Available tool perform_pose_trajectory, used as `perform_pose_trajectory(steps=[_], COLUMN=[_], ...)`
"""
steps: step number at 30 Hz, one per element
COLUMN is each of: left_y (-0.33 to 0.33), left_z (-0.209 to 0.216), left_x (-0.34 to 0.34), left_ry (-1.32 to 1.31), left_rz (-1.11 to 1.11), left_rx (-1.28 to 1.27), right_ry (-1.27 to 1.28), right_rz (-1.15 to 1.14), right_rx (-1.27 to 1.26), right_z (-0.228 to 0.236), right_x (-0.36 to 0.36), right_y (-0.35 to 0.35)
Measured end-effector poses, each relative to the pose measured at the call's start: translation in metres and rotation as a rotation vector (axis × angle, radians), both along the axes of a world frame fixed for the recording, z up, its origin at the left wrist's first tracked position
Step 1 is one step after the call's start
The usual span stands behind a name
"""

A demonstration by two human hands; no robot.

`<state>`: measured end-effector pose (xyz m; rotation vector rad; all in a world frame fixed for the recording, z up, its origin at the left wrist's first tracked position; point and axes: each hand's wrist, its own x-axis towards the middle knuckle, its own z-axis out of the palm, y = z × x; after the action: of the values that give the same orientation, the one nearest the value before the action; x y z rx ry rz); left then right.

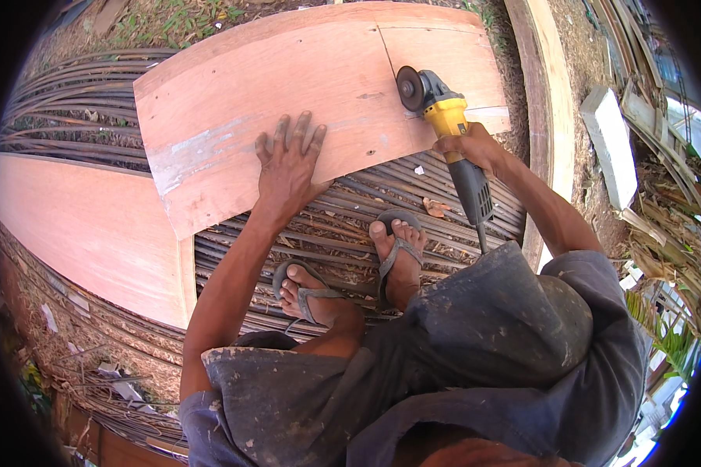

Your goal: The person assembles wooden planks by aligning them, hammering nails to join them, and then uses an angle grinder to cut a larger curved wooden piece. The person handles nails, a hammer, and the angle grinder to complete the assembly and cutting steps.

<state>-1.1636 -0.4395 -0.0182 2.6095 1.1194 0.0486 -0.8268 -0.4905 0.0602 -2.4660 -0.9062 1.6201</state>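
A sheet of plywood (288,86) lies in front of me across a bed of long rods. My left hand (288,159) rests flat on its near edge, fingers spread. My right hand (475,148) is wrapped round the body of a yellow and black angle grinder (446,117). The grinder's dark disc (410,88) is over the right part of the sheet, beside the lower end of a thin dark line (385,50) that runs to the far edge. Whether the disc touches the wood I cannot tell. The grinder's cord drops toward my right knee.
A second plywood piece (86,226) lies to the left. Long metal rods (350,210) run beneath the sheets and under my sandalled feet (401,257). A timber plank (549,101) stretches along the right, with a white block (611,144) beyond it.
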Motion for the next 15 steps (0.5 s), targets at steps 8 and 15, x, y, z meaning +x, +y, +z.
perform_pose_trajectory(steps=[8,15], left_y=[0.001,0.001], left_z=[0.005,0.003], left_x=[0.003,0.001], left_ry=[0.069,0.002], left_rz=[0.013,0.005], left_rx=[-0.041,-0.028], right_ry=[0.006,-0.029], right_rz=[-0.028,0.000], right_rx=[0.016,0.050], right_z=[-0.003,-0.022], right_x=[0.000,0.009], right_y=[-0.004,-0.006])
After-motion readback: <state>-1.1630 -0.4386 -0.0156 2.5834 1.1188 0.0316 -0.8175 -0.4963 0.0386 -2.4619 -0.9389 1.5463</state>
